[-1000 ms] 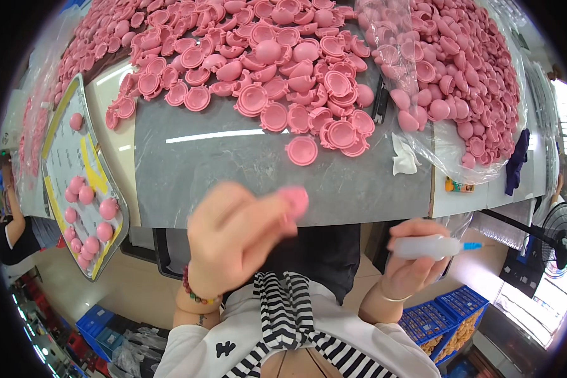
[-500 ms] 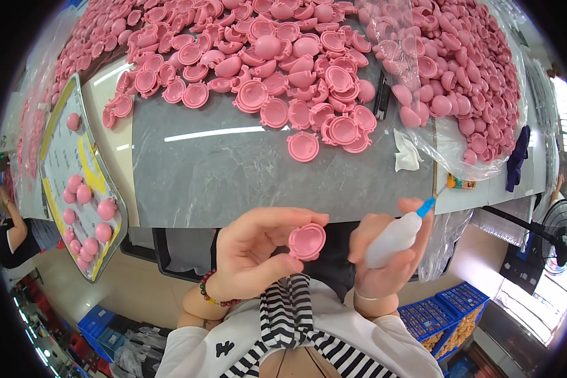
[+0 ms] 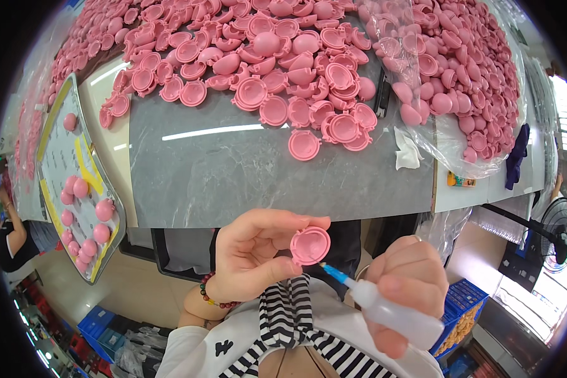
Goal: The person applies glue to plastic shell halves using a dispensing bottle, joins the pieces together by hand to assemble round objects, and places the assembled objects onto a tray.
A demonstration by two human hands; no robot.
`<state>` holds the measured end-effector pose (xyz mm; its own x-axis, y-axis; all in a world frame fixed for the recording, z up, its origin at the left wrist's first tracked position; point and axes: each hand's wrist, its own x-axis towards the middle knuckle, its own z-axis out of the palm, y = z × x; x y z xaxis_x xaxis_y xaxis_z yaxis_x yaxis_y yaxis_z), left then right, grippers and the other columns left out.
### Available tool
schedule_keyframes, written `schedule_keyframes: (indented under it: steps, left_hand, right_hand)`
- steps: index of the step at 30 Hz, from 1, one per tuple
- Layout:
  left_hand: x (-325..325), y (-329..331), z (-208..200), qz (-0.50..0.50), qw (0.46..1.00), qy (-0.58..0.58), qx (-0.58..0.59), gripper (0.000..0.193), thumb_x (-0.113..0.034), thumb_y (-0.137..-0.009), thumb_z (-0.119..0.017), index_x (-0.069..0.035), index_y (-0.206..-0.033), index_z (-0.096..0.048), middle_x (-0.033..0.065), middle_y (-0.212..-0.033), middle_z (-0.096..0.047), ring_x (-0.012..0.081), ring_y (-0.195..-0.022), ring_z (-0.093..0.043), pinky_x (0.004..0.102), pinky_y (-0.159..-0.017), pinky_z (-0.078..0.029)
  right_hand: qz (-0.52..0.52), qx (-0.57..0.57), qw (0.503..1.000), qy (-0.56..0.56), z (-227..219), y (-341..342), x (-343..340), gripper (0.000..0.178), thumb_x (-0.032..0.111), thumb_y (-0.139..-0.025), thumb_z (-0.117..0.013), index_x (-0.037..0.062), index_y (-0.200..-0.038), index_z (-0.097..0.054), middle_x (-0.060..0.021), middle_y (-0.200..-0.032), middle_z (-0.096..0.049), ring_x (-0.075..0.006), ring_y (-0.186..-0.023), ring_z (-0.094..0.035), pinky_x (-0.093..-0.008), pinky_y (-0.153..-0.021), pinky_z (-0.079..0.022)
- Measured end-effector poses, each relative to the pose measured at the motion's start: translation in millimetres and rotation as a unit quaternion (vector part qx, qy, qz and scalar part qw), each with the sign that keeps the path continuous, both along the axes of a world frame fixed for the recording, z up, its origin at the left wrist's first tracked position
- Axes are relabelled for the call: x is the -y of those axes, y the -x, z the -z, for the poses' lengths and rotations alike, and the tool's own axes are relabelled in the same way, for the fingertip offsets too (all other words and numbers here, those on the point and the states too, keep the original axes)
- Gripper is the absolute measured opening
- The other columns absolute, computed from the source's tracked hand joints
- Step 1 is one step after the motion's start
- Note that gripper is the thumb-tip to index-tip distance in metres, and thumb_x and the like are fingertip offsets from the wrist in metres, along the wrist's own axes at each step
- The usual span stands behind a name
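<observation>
Between the thumb and fingers of my left hand (image 3: 252,252) is a round pink plastic shell half (image 3: 310,245), its hollow side facing up toward me. My right hand (image 3: 409,286) grips a white squeeze bottle (image 3: 400,318) with a blue nozzle (image 3: 337,273). The thin tip points at the lower edge of the shell half; whether it touches cannot be told. Both hands are held in front of the table's near edge. On the grey tabletop (image 3: 220,176) beyond them, a single pink shell half (image 3: 304,145) lies at the front of a large pile (image 3: 277,44).
To the left, a tray (image 3: 121,217) with yellow strips carries several round pink pieces. More pink halves (image 3: 460,69) lie on clear plastic at the right, near a white scrap (image 3: 407,150), a small orange-yellow item (image 3: 460,181) and a dark cloth (image 3: 517,157). A fan (image 3: 555,223) stands far right.
My right hand has turned and come down and nearer, swinging the bottle's nozzle from pointing up and away to pointing at the shell half. My left hand has tilted the shell slightly.
</observation>
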<state>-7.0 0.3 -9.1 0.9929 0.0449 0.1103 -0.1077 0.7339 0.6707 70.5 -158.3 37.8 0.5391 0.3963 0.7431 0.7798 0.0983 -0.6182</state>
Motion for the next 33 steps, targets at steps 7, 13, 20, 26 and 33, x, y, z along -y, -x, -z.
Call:
schedule_keyframes:
  steps: [7, 13, 20, 26, 33]
  left_hand:
    - [-0.9, -0.9, -2.8, -0.006, 0.998, -0.055, 0.001, 0.045, 0.014, -0.071, -0.058, 0.007, -0.113, -0.043, 0.0273, -0.116, -0.048, 0.0280, -0.109, -0.050, 0.0358, -0.091, -0.042]
    - [4.8, 0.3, -12.2, -0.051, 0.992, -0.064, -0.094, 0.047, -0.010, -0.068, -0.074, 0.003, -0.105, -0.048, 0.0267, -0.104, -0.055, 0.0228, -0.095, -0.058, 0.0293, -0.080, -0.047]
    - [4.3, 1.6, -12.4, -0.048, 0.993, -0.062, -0.092, 0.048, -0.010, -0.067, -0.074, 0.003, -0.105, -0.048, 0.0268, -0.104, -0.056, 0.0243, -0.095, -0.058, 0.0312, -0.081, -0.048]
    - [1.9, 1.9, -11.3, -0.056, 0.992, -0.079, -0.076, 0.048, -0.011, -0.067, -0.075, 0.004, -0.104, -0.049, 0.0261, -0.103, -0.056, 0.0240, -0.093, -0.059, 0.0316, -0.080, -0.048]
    - [-2.1, -1.0, -16.7, -0.121, 0.959, -0.256, -0.011, 0.042, 0.005, -0.063, -0.071, 0.007, -0.102, -0.056, 0.0236, -0.101, -0.058, 0.0248, -0.090, -0.060, 0.0311, -0.078, -0.049]
  right_hand:
    - [0.066, -0.050, 0.996, -0.035, 1.2, 8.8, -9.6, 0.050, 0.047, -0.068, -0.063, -0.0009, -0.082, -0.065, -0.0010, -0.058, -0.050, -0.0128, -0.046, -0.045, -0.0233, -0.039, -0.032]
    - [0.018, -0.020, 1.000, 0.008, 1.2, 4.5, -5.3, 0.060, 0.053, -0.083, -0.045, -0.0059, -0.082, -0.054, -0.0055, -0.060, -0.045, -0.0142, -0.045, -0.043, -0.0240, -0.037, -0.030]
    - [0.038, -0.002, 0.999, 0.008, 4.7, 2.7, -11.0, 0.061, 0.054, -0.084, -0.042, -0.0063, -0.087, -0.054, -0.0052, -0.059, -0.045, -0.0139, -0.045, -0.041, -0.0244, -0.037, -0.028]
    - [0.056, -0.005, 0.998, 0.004, 4.2, 2.9, -9.3, 0.062, 0.054, -0.085, -0.039, -0.0057, -0.088, -0.054, -0.0049, -0.058, -0.045, -0.0141, -0.046, -0.042, -0.0249, -0.037, -0.029]
    - [0.069, 0.014, 0.997, 0.028, 5.7, 2.1, -9.7, 0.060, 0.052, -0.086, -0.037, -0.0055, -0.087, -0.055, -0.0061, -0.056, -0.048, -0.0146, -0.047, -0.042, -0.0248, -0.038, -0.031]
